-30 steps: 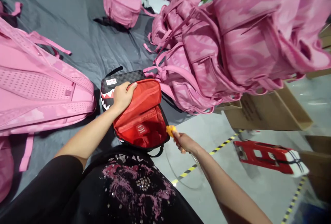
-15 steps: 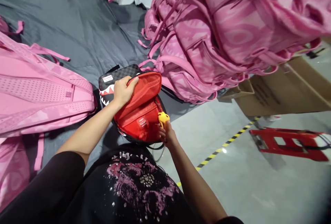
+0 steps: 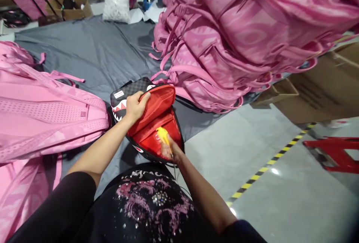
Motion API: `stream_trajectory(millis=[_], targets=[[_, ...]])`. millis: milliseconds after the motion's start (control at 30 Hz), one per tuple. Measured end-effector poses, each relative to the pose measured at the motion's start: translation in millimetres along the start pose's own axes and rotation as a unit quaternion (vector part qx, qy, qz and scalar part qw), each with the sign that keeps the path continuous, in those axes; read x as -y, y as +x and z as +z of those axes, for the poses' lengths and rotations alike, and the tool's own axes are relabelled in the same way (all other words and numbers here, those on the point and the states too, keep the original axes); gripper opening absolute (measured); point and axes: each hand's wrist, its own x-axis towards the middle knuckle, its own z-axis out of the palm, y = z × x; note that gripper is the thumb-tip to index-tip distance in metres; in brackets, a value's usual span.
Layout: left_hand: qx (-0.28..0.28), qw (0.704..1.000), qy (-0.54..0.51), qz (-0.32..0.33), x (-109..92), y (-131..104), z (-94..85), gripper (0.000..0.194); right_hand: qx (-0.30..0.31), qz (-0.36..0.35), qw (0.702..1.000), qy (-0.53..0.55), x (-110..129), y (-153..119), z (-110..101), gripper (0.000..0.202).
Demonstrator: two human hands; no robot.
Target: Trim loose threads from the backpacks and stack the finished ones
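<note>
A small black checked bag (image 3: 144, 85) with a printed shark mouth lies open in front of me, its red lining (image 3: 146, 138) showing. My left hand (image 3: 137, 106) is closed on the edge of its raised red-lined flap (image 3: 158, 101), thumb on the inside. My right hand (image 3: 170, 148) is over the opening, fingers wrapped round a small yellow object (image 3: 162, 134) whose exact kind I cannot make out. A thin cord or wire hangs below that hand.
Pink backpacks (image 3: 213, 48) are piled at the right; another pink backpack (image 3: 50, 104) lies left on the grey cloth (image 3: 84, 45). Cardboard boxes (image 3: 311, 89) and a red stool-like object (image 3: 333, 153) stand right. Across the table, a person's hands touch a clear bag (image 3: 116, 5) of white pieces.
My right hand has moved left with the yellow object, from the bag's right edge to over the red lining. My left hand keeps its hold on the flap. The view has shifted slightly.
</note>
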Motion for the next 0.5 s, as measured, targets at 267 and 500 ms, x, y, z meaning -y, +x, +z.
stream_trajectory(millis=[267, 500], targets=[[0.002, 1.000, -0.008, 0.029, 4.4, 6.3, 7.1, 0.038, 0.059, -0.026, 0.997, 0.035, -5.1, -2.5, -24.1, 0.047], [0.005, 1.000, -0.009, 0.029, 7.0, 2.6, 6.1, 0.038, 0.036, 0.034, 0.996, -0.072, 2.7, -5.2, -16.1, 0.054]])
